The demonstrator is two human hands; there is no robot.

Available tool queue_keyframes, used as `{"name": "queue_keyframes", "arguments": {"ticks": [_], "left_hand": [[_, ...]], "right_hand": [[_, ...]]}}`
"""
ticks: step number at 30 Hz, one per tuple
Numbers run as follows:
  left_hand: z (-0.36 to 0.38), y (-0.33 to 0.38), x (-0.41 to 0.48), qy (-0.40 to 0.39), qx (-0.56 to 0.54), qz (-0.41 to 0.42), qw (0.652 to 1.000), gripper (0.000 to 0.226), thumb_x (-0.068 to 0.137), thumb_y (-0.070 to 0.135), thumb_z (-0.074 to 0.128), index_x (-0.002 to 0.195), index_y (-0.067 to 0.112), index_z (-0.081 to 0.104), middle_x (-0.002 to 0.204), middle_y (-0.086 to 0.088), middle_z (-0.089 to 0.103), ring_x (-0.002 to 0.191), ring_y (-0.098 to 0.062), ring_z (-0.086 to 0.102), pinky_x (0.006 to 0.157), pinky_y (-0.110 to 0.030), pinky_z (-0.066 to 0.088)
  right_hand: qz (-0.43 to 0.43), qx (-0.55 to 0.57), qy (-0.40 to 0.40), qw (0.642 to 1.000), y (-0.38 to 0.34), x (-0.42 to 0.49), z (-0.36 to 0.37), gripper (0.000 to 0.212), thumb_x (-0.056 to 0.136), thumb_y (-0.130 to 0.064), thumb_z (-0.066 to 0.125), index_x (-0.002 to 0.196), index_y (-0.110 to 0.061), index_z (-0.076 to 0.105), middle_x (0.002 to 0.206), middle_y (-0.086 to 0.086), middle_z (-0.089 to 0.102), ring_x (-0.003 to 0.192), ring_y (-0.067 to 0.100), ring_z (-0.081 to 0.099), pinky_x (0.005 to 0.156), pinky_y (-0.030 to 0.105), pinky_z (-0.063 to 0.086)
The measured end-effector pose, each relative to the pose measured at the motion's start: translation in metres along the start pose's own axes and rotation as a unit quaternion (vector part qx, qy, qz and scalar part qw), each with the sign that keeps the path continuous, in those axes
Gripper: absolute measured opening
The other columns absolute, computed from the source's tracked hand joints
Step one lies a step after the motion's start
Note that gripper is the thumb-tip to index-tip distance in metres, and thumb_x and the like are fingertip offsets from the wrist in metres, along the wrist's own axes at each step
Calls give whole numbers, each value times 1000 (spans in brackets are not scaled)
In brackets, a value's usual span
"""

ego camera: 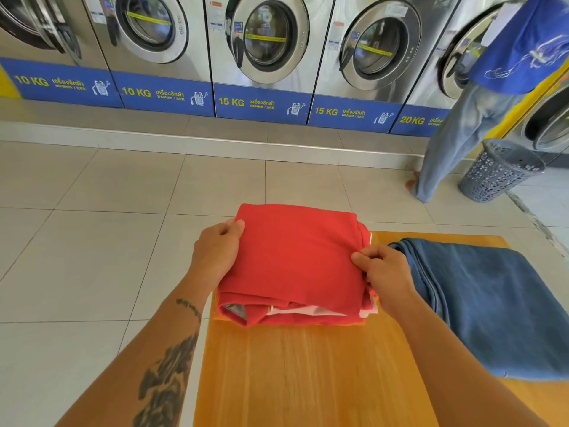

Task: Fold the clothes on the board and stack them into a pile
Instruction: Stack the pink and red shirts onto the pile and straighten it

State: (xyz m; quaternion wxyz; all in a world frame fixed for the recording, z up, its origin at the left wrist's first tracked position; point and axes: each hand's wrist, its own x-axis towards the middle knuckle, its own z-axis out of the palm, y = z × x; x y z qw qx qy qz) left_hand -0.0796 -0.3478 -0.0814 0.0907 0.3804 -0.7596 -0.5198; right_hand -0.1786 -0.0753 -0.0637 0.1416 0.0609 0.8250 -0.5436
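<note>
A folded red garment point(295, 257) with white and grey showing at its near edge lies across the far left part of the orange wooden board point(308, 371). My left hand point(217, 251) grips its left edge, thumb on top. My right hand point(385, 272) pinches its right edge. A folded blue garment point(492, 303) lies on the board's right side, right beside my right hand.
Tiled floor point(107, 241) surrounds the board. A row of washing machines point(264, 57) lines the far wall. At the far right a person in a blue shirt and jeans point(462, 134) stands by a grey perforated basket point(498, 171).
</note>
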Motion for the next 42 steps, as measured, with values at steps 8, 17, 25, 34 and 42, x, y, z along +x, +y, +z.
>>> {"name": "queue_keyframes", "arguments": {"ticks": [8, 17, 25, 34, 42], "left_hand": [[-2, 29, 12, 53, 11, 79, 995, 35, 94, 38, 43, 127, 35, 54, 106, 18, 51, 81, 2, 47, 66, -17, 35], [21, 35, 46, 52, 85, 23, 995, 31, 93, 27, 54, 68, 9, 50, 67, -4, 54, 63, -24, 53, 58, -30, 42], [11, 32, 18, 99, 15, 38, 994, 44, 95, 50, 36, 122, 22, 56, 112, 0, 58, 94, -19, 54, 78, -34, 38], [14, -41, -65, 42, 48, 194, 979, 48, 104, 34, 33, 150, 45, 22, 88, 26, 46, 75, -5, 59, 62, -15, 48], [5, -28, -79, 75, 180, 156, 968, 49, 104, 30, 31, 152, 34, 25, 98, -4, 54, 77, -13, 54, 69, -28, 48]], "right_hand": [[56, 16, -43, 997, -39, 33, 0, 30, 80, -36, 71, 80, -6, 66, 63, 4, 58, 48, 16, 45, 41, 27, 31], [2, -127, 8, 992, -51, 52, 27, 32, 76, -34, 71, 59, -15, 52, 40, 2, 48, 30, 16, 44, 39, 24, 36], [-11, -114, 13, 993, -46, 46, 20, 29, 80, -23, 65, 58, -17, 47, 52, 4, 47, 39, 19, 43, 40, 26, 36], [-257, -332, 77, 905, 36, -48, 29, 51, 99, -39, 39, 149, -25, 36, 136, 12, 44, 120, 35, 40, 102, 52, 36], [-160, -368, -39, 915, 12, -50, 7, 56, 99, -46, 25, 154, -33, 20, 159, 3, 25, 141, 33, 24, 112, 56, 25]]}}
